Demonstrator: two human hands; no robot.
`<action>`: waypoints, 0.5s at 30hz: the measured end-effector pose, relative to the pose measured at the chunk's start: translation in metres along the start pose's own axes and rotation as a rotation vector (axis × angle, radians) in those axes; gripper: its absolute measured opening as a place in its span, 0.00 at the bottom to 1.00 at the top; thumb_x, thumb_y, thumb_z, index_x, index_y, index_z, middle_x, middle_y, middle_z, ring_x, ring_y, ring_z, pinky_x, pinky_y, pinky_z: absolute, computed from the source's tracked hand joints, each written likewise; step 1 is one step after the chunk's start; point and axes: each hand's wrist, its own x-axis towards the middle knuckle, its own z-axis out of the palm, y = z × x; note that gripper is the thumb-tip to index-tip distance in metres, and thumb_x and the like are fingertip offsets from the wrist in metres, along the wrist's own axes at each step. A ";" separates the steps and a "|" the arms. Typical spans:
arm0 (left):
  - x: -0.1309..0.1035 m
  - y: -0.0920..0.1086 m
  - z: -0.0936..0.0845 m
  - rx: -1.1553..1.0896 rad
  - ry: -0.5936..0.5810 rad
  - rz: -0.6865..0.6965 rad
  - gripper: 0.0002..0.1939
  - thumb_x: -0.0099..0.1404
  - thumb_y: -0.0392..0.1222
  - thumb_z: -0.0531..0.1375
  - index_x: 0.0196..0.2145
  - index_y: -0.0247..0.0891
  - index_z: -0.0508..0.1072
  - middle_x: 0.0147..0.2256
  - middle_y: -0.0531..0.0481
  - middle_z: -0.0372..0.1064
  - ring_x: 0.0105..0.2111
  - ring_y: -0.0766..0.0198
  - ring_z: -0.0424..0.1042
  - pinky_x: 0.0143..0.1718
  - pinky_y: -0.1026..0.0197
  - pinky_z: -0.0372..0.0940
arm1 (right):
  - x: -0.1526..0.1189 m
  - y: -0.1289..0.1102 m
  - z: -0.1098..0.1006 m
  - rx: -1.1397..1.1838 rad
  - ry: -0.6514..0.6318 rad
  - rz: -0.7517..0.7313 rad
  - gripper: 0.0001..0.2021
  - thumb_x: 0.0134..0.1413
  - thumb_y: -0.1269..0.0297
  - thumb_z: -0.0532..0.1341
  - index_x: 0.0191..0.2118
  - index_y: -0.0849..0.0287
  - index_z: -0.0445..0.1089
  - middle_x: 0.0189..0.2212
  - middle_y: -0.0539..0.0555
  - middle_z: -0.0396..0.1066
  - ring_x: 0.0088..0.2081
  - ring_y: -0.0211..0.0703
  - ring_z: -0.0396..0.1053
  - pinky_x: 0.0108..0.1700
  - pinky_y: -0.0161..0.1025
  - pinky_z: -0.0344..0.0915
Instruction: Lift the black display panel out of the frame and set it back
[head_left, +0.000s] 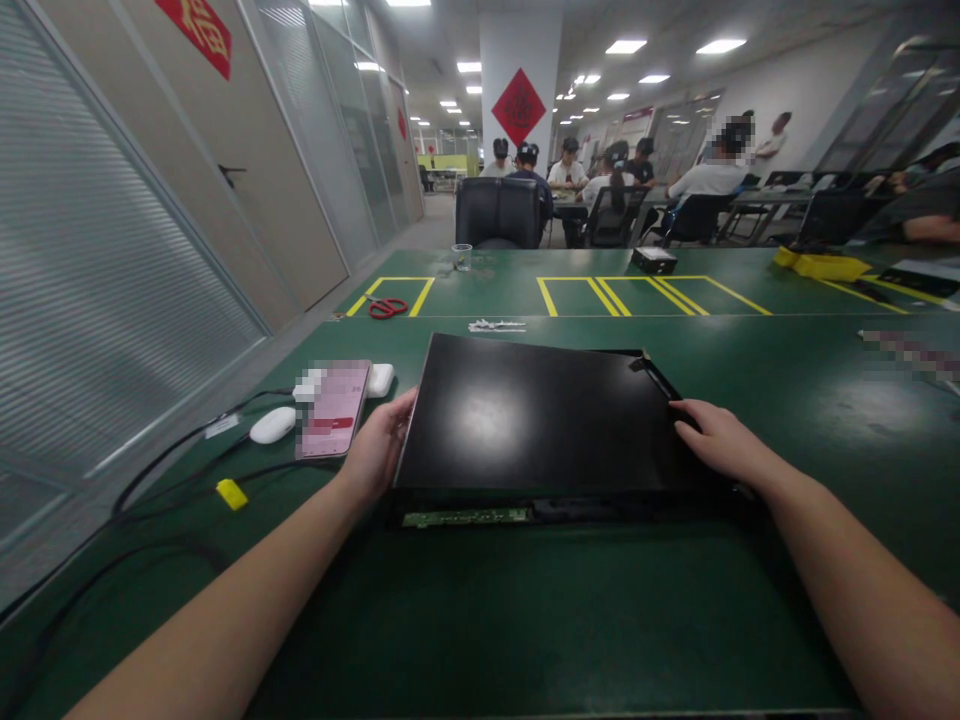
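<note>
A flat black display panel [540, 420] lies tilted over a black frame [660, 375] on the green table. The frame shows along the far right corner, and a strip of green circuit board [465, 518] shows under the panel's near edge. My left hand [381, 440] grips the panel's left edge, its fingers partly hidden by the panel. At the right edge, my right hand [712, 435] has its thumb and fingers closed on the panel's side. Whether those fingers also touch the frame, I cannot tell.
Left of the panel lie a pink phone [337, 410], a white mouse [274, 426], a yellow piece [232, 494] and black cables. Farther back are red-handled scissors [387, 308], small white pieces [495, 325], a clear cup [462, 257] and a black box [653, 261]. Several people sit beyond.
</note>
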 end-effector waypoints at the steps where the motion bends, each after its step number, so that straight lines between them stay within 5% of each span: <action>1: 0.000 -0.001 -0.001 -0.006 -0.039 0.007 0.29 0.62 0.51 0.62 0.56 0.35 0.79 0.45 0.42 0.83 0.49 0.43 0.80 0.47 0.48 0.77 | 0.000 0.000 0.000 0.006 0.007 -0.004 0.23 0.60 0.60 0.56 0.57 0.60 0.77 0.58 0.64 0.76 0.60 0.62 0.73 0.66 0.56 0.66; 5: -0.003 -0.005 -0.007 0.028 -0.085 0.088 0.37 0.51 0.49 0.74 0.59 0.38 0.78 0.55 0.41 0.79 0.58 0.37 0.75 0.57 0.43 0.72 | 0.000 0.003 0.001 0.059 0.023 -0.002 0.23 0.58 0.60 0.57 0.56 0.59 0.77 0.56 0.63 0.77 0.59 0.62 0.74 0.65 0.57 0.66; 10: -0.007 -0.004 -0.007 0.022 -0.105 0.226 0.31 0.55 0.49 0.74 0.56 0.39 0.81 0.67 0.43 0.68 0.71 0.36 0.58 0.70 0.43 0.58 | 0.002 0.009 0.005 0.245 0.096 0.165 0.29 0.57 0.55 0.61 0.63 0.60 0.72 0.58 0.65 0.76 0.59 0.64 0.74 0.63 0.59 0.67; 15: -0.008 -0.005 -0.007 0.021 -0.138 0.304 0.31 0.58 0.48 0.72 0.59 0.41 0.79 0.69 0.44 0.65 0.74 0.39 0.51 0.74 0.43 0.49 | 0.003 0.011 0.005 0.424 0.150 0.262 0.20 0.54 0.51 0.65 0.49 0.54 0.79 0.52 0.61 0.79 0.57 0.65 0.74 0.64 0.62 0.66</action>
